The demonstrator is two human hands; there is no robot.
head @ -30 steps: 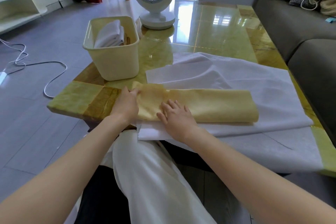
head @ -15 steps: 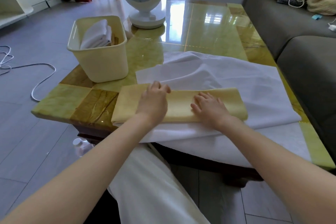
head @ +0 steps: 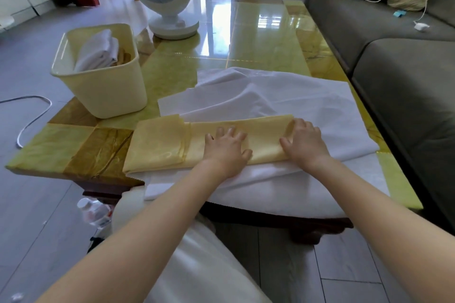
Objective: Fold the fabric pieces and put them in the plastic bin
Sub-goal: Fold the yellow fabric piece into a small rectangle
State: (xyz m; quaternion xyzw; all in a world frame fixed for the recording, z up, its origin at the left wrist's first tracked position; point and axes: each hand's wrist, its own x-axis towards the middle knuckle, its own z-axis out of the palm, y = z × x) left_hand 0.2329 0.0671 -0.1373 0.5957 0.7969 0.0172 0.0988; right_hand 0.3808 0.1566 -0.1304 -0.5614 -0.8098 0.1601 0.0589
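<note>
1. One folded yellow fabric (head: 172,142) strip lies along the worktop's (head: 258,39) near edge, on spread white fabric (head: 307,106).
2. Left grip (head: 225,147), fingers spread, presses its middle; right grip (head: 304,145) lies flat on its right end.
3. Plastic bin (head: 103,91) stands by the left edge.

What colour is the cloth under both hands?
Pale yellow. The folded cloth shows best in the head view.

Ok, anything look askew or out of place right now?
Two small things. The yellow fabric is uneven at its left end: the layers do not line up, leaving a stepped edge left of the left hand. A plastic bottle lies on the floor by the near left corner of the table.
</note>
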